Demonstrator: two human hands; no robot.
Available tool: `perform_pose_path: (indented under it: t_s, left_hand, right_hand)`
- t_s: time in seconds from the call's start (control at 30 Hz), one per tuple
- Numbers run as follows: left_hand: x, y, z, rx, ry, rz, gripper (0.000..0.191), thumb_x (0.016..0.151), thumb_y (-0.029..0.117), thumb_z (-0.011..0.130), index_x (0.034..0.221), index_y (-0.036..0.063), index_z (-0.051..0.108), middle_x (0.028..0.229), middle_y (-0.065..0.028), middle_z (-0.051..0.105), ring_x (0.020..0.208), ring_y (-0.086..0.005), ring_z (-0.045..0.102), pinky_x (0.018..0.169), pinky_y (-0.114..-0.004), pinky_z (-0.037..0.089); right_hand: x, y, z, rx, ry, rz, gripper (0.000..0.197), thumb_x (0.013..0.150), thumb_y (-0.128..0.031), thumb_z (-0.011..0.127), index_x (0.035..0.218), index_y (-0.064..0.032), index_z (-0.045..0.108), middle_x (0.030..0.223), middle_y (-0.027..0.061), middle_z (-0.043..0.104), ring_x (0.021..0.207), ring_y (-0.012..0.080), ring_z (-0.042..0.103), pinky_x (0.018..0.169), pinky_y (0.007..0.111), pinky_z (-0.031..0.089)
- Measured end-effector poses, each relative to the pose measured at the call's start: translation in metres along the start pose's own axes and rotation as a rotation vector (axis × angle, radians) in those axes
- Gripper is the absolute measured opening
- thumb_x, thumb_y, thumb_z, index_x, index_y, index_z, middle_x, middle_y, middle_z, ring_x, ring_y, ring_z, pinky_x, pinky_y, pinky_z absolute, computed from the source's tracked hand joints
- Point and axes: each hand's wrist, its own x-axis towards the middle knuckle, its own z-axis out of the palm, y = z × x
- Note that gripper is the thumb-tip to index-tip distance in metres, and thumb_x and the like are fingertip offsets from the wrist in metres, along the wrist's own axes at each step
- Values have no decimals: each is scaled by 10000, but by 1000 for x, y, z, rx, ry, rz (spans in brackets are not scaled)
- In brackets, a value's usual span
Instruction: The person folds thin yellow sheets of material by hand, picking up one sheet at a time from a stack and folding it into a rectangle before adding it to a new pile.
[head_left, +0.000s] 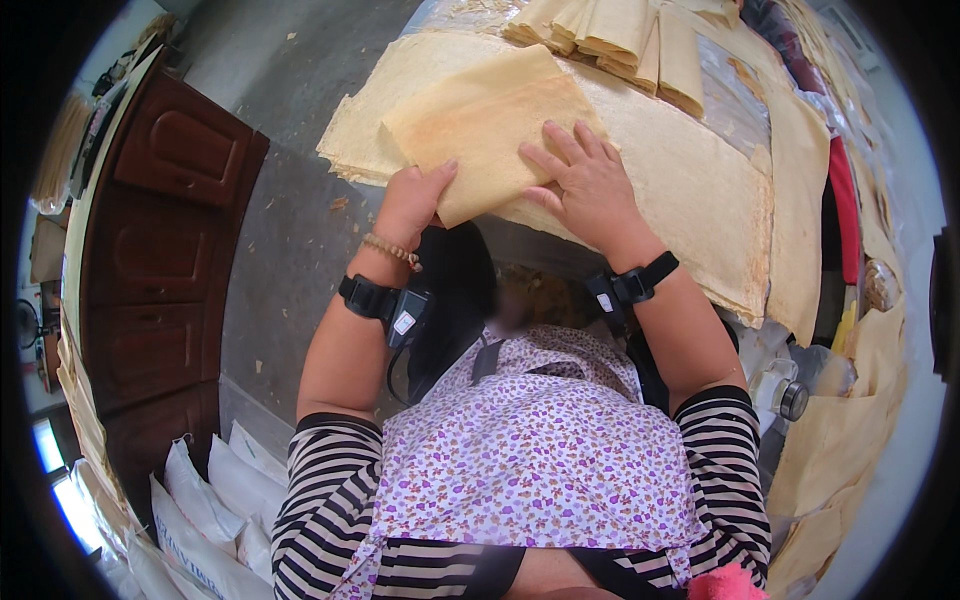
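Note:
A folded thin tan sheet (480, 127), much like a dry flatbread, lies at a slant over a stack of larger pale sheets (690, 202). My left hand (412, 199) grips its near left edge, thumb on top and fingers hidden beneath. On the right part of the folded sheet rests my right hand (585, 180), palm down with the fingers spread. A browner patch runs across the middle of the folded sheet. The stack's edges are ragged, browned along the right side.
Several folded sheets (622, 45) lie at the stack's far side, near clear plastic (731, 90). Dark red wooden cabinets (172, 225) stand left across the grey floor (277, 285). White sacks (202, 510) sit lower left. A lidded glass jar (776, 390) is at right, beside more tan sheets (825, 450).

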Motion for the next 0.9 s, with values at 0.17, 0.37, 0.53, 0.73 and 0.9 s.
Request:
perform_pose_path:
  t_s: [0.17, 0.37, 0.53, 0.73, 0.9]
  left_hand:
    - [-23, 30, 7, 1255, 239, 37, 462, 907, 299, 716, 1229, -14, 609, 1117, -151, 710, 891, -337, 710, 757, -428, 566]
    - [-41, 8, 41, 1339, 121, 920, 685, 781, 252, 806, 1366, 20, 536, 1440, -198, 525, 1318, -354, 506, 1068, -434, 428]
    - [-24, 10, 22, 1425, -8, 890, 574, 802, 117, 756, 1336, 18, 569, 1359, -204, 588, 1268, -369, 559, 1074, -447, 453]
    - [-21, 11, -33, 647, -252, 739, 273, 866, 56, 711, 1131, -6, 689, 1141, -123, 714, 1142, -265, 649, 1003, -370, 501]
    - [-9, 7, -38, 209, -51, 407, 214, 986, 235, 661, 1056, 44, 729, 941, 43, 681, 840, -73, 592, 753, -244, 480]
  right_hand:
    - [2, 1, -13, -31, -17, -41, 530, 887, -551, 654, 1358, -312, 613, 1436, 70, 535, 1317, 377, 468, 1081, 499, 384]
    - [18, 17, -27, -1, -99, -118, 566, 811, -449, 755, 1337, -275, 639, 1404, 41, 575, 1251, 306, 544, 990, 427, 479]
    - [21, 40, -27, 103, -6, -128, 395, 797, -318, 762, 1170, -193, 722, 1257, 24, 651, 1162, 253, 591, 971, 383, 498]
    - [-9, 57, -50, 282, 110, -309, 252, 824, -170, 723, 1063, -92, 730, 1029, 54, 720, 982, 276, 658, 871, 379, 540]
    - [-24, 65, -23, 1040, -40, 409, 254, 964, -267, 651, 930, -17, 681, 832, 142, 685, 753, 262, 646, 740, 330, 505]
